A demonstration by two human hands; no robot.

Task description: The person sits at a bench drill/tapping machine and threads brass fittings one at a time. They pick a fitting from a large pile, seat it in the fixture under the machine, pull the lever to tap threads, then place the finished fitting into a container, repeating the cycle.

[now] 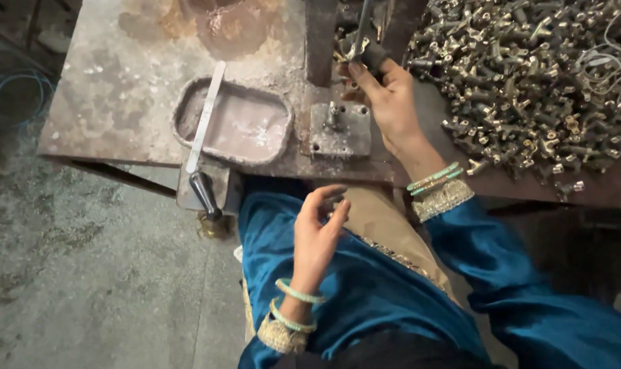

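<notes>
Blue cloth (365, 294) covers the person's lap, close to the camera. Over it hangs the left hand (317, 236). Its fingers are bent and half open, and the fingertips are close together near the tabletop's edge. Whether they pinch something small, I cannot tell (it is too blurry there). Green bangles (293, 304) sit on that wrist, above a gold cuff (279, 336).

Farther up, the right hand (385, 96) reaches onto the tabletop (119, 89). It is closed around a dark grip (373, 56) on a thin metal rod (361, 27) that goes up and out of view. This wrist has green bangles too.

Just left of the right hand is a small square metal block (340, 130) with a peg sticking up in the middle. A dark upright post (320, 41) stands behind it. Left of the block lies a shallow rounded tray (235, 123), and a flat metal bar (206, 116) lies across the tray's left end. The bar ends in a black knob (204, 191) that hangs past the tabletop's edge.

To the right of the right hand is a big pile of small brass parts (529, 82), very near the fingers. The tabletop is rusty and stained. Below it, on the left, is grey floor (85, 273).
</notes>
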